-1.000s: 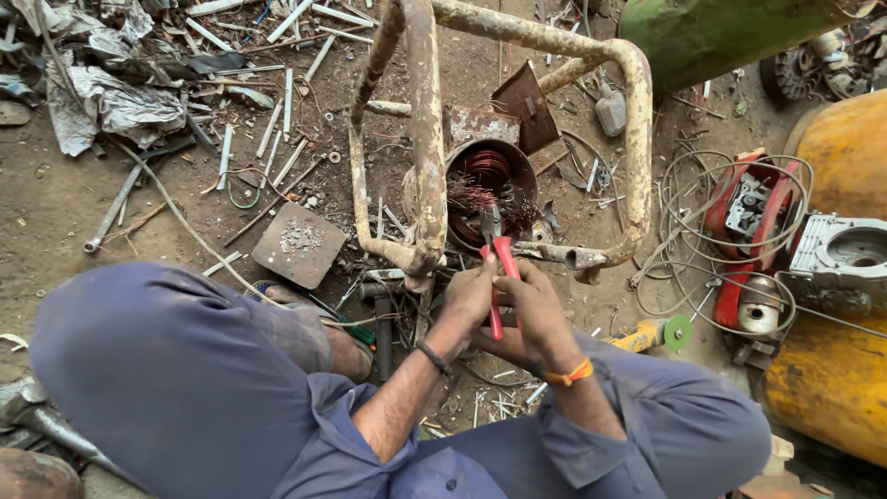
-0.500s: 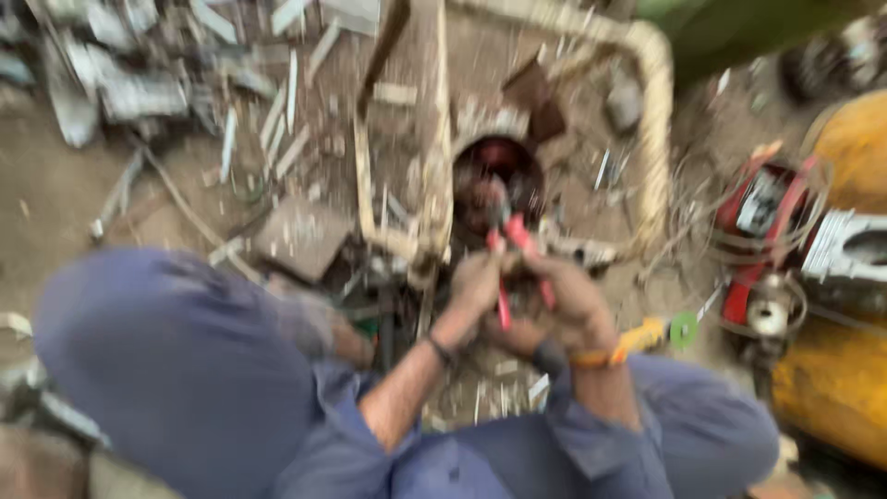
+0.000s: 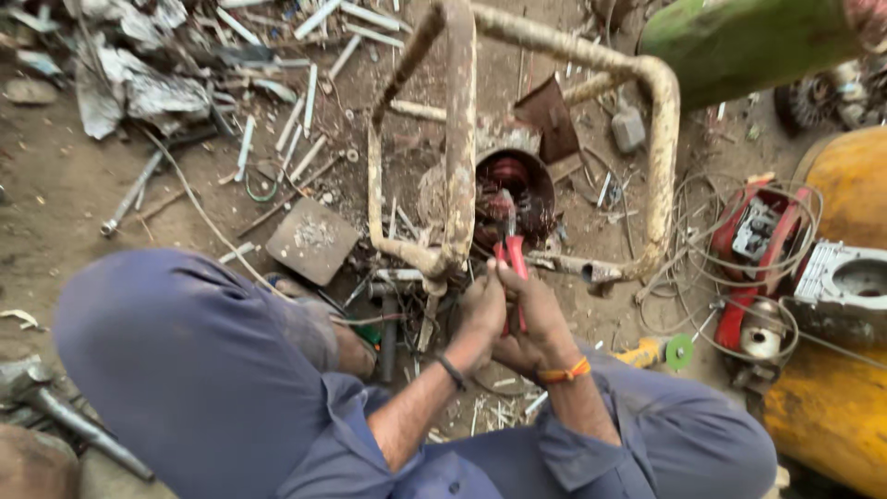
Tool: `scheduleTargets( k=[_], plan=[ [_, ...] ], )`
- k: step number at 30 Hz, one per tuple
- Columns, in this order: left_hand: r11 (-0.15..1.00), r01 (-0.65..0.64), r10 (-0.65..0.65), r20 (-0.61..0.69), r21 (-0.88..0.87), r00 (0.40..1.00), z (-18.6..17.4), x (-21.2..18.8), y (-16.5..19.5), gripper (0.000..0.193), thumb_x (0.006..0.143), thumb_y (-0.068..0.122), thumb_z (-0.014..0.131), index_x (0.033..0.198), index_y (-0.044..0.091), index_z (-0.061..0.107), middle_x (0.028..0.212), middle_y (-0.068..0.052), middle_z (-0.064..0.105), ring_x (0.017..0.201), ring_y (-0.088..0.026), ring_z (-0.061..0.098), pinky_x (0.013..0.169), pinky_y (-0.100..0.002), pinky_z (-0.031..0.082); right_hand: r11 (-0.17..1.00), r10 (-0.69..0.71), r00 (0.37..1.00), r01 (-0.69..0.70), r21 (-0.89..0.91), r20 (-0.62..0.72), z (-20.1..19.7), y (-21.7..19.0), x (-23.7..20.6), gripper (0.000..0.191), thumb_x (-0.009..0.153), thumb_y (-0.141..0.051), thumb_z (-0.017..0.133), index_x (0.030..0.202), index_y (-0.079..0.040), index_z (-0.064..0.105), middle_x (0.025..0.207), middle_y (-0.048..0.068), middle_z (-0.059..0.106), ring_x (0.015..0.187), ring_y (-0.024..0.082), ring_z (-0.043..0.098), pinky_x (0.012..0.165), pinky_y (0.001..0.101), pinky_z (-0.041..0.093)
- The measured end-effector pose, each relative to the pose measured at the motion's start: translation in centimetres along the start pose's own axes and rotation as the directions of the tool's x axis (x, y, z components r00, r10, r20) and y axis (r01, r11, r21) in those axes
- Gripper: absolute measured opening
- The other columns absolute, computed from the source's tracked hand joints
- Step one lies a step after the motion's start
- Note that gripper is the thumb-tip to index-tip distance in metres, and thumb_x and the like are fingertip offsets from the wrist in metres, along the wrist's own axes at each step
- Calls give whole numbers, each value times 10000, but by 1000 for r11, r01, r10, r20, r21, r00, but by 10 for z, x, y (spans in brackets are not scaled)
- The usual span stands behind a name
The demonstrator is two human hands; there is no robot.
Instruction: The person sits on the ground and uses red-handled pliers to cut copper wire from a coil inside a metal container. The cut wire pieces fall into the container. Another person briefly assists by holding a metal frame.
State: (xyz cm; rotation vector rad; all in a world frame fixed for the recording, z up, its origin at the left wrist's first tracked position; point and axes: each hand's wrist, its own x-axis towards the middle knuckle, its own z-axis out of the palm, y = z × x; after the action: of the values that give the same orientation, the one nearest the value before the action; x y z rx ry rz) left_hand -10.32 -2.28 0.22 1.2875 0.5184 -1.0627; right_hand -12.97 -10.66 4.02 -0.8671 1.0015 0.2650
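Both hands grip one pair of red-handled pliers (image 3: 514,251) in the middle of the view. My left hand (image 3: 482,308) wraps the handles from the left, with a dark band at the wrist. My right hand (image 3: 540,319) closes on them from the right, with an orange band at the wrist. The pliers' jaws reach into the open end of a round motor housing (image 3: 531,189) with reddish copper windings inside. The housing sits on the dirt inside a rusty cream tubular frame (image 3: 459,139).
My knees in blue trousers (image 3: 194,370) flank the hands. Scrap metal strips and crumpled sheet (image 3: 139,88) litter the ground at upper left. A flat metal plate (image 3: 312,238) lies left of the frame. Red machine parts with wire coils (image 3: 758,259) and a yellow body (image 3: 855,212) stand at right.
The view shook and blurred half a second ago, then steadied. My hands stay on the pliers at the motor housing, with the handles drawn a little closer together.
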Motion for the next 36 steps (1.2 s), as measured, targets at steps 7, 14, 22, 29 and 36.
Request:
scheduleTargets(
  k=[7,14,22,29,36],
  plan=[
    [987,-90,80,81,136,994,1,1,-16,807,946,748,315,1088,14,620,1005,-164,714,930,-263,703,770,-429,563,983,-87,980,55,-174,-182,-20,19,13,261,1028,-324,625,1000,-67,665,804,-12,627,657,114,573,555,268,465],
    [915,-238,275,-73,325,959,0,-7,-7,670,983,645,417,1156,16,569,1067,-192,675,976,-335,694,804,-473,558,950,-207,964,157,-271,-166,11,8,-10,304,1002,-288,565,1074,-10,667,849,21,682,728,126,622,612,279,509],
    [541,-654,751,46,529,659,-20,-15,18,382,1037,257,493,1364,92,602,770,-195,698,698,-353,706,642,-492,535,933,-350,937,345,-103,-24,-27,21,-74,228,1082,-280,569,1076,-54,541,676,-108,410,516,38,368,677,289,517],
    [416,-512,573,221,752,789,-24,-3,40,727,978,365,621,1578,112,299,484,-138,575,475,-363,650,529,-497,515,891,-448,894,443,-100,-32,-53,11,-119,367,999,-301,498,1176,6,595,931,29,709,805,122,739,756,340,623],
    [278,-482,623,226,831,749,-39,15,33,667,930,314,701,1529,149,457,602,-141,659,535,-278,679,570,-417,532,780,-369,922,375,-501,115,-51,10,-131,461,1022,-331,550,1387,-51,576,939,111,710,848,173,690,779,334,567]
  ],
)
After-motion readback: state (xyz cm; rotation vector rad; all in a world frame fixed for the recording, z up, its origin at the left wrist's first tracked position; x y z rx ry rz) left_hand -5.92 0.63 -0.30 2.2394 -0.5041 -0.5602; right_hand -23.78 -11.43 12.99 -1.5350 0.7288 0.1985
